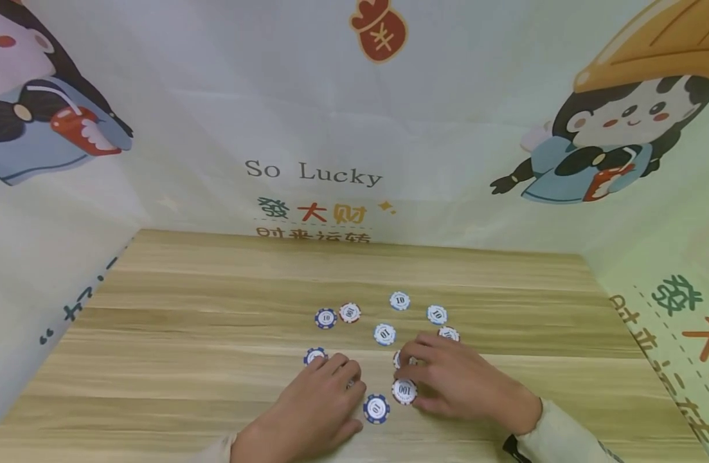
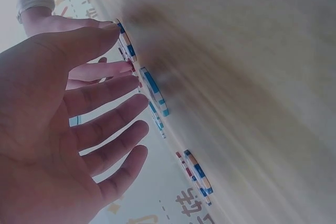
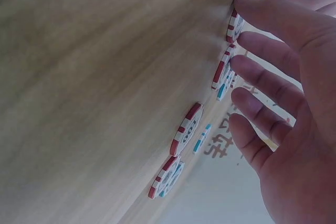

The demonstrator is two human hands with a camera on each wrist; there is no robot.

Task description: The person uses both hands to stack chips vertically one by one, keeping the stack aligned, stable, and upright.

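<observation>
My left hand (image 1: 316, 405) spreads low over the table with its fingers apart, covering most of one chip. In the left wrist view a light blue and white poker chip (image 2: 156, 94) lies by its fingertips. Close to its thumb lies a dark blue 10 chip (image 1: 376, 408). My right hand (image 1: 461, 379) reaches in from the right, fingers extended. Its thumb and index finger are at the edge of a red and white 100 chip (image 1: 404, 391). Another chip (image 1: 397, 360) is partly hidden beneath its fingertips. Whether the fingertips touch the chips is unclear.
Beyond the hands lie light blue 10 chips (image 1: 399, 300), a red 100 chip (image 1: 350, 312), dark blue chips (image 1: 326, 317) and another red chip (image 1: 448, 334). They lie flat on the wood-grain table (image 1: 204, 289). Printed white cloth (image 1: 331, 128) walls the back and sides.
</observation>
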